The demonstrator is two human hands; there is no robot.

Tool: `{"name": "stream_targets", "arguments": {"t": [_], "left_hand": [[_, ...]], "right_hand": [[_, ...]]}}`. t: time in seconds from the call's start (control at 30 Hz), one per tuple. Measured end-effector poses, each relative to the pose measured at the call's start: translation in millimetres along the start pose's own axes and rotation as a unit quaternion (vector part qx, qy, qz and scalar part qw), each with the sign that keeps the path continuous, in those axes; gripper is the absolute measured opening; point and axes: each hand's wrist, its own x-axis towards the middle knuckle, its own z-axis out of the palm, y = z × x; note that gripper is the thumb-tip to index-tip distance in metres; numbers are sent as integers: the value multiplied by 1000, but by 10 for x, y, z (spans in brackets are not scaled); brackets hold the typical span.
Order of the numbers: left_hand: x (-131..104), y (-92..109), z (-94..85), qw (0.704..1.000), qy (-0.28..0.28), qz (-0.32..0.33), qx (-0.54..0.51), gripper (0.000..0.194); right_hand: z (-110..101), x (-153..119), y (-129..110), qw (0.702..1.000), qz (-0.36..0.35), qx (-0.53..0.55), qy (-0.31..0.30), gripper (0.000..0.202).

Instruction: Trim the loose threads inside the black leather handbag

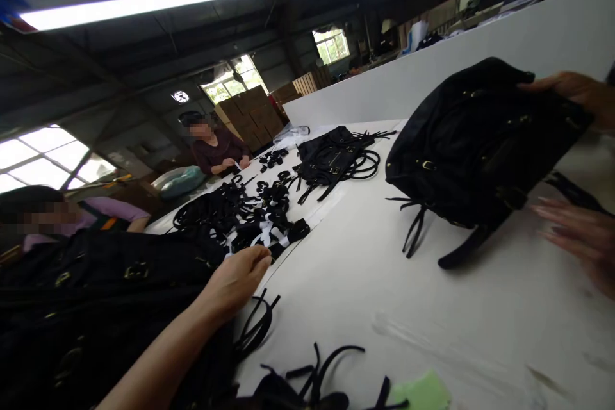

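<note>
Meanwhile, the left hand [235, 282] is reaching into the strap pile [250, 218] at the table's [384, 307] left edge (grip hidden); the right hand [583, 240] is hovering open beside the bag [480, 147] at the right edge, another hand [571, 88] tilting it.

— What's where on the table [384, 295]?

— A handbag [475, 147] lies at the right, a second bag [331, 157] behind it toward the far end. A heap of straps [240, 211] lies left of the middle.

— And nearer?

— A pile of bags [96, 307] at the near left, loose straps [307, 371] at the near edge, maybe a paper slip [423, 392] right of them.
</note>
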Motion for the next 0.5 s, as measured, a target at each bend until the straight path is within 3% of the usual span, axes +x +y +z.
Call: {"name": "stream_targets", "arguments": {"t": [0.03,0.1,0.17,0.23,0.27,0.33,0.4,0.43,0.5], "left_hand": [[271,-19,104,1000,-7,-7,16,31],[687,-38,351,999,-26,-15,44,34],[951,-55,593,997,-28,-38,65,38],[1097,-87,784,994,-23,-70,78,42],[1137,-110,857,993,-18,-85,84,45],[1160,-164,966,990,-9,-98,97,45],[1129,-220,1034,990,-4,-97,107,39],[1099,-246,1052,990,-5,-93,107,35],[1027,-289,1032,993,-8,-77,92,27]], "right_hand": [[-295,-58,-157,1000,-6,-2,-16,46],[-768,-159,-424,999,-13,-3,-40,36],[-1069,-251,-566,997,-19,0,-71,38],[-1243,-353,-569,997,-19,4,-72,48],[-1306,-414,-531,999,-23,-2,-36,47],[-1424,-560,-419,993,-41,-46,103,30],[-1556,-727,-320,955,-60,-134,256,35],[-1625,-806,-294,932,-62,-190,303,41],[-1737,-915,-303,895,-55,-291,334,42]]}}
